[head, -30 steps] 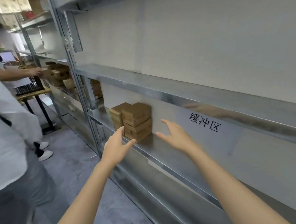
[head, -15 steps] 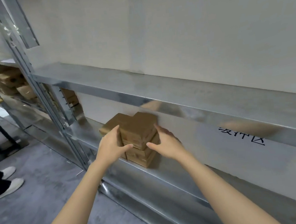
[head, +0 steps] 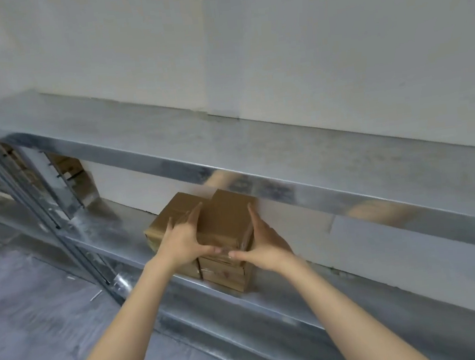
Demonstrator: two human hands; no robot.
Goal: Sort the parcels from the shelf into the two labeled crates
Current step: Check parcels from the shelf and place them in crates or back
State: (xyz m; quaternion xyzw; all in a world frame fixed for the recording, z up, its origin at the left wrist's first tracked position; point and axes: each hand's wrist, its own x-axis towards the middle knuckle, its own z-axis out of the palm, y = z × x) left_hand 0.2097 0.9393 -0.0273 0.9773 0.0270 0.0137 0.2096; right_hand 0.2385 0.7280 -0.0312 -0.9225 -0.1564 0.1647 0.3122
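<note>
Centre frame, I see my left hand (head: 182, 242) and right hand (head: 262, 243) clasping the top parcel (head: 224, 219), a brown carton. Fingers lie along its sides, thumbs across its front. It sits on stacked cartons (head: 226, 277) on the metal shelf (head: 125, 235). Their markings are too blurred to read.

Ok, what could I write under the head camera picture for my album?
Left hand and right hand grip the top parcel of a stack on the metal shelf.
</note>
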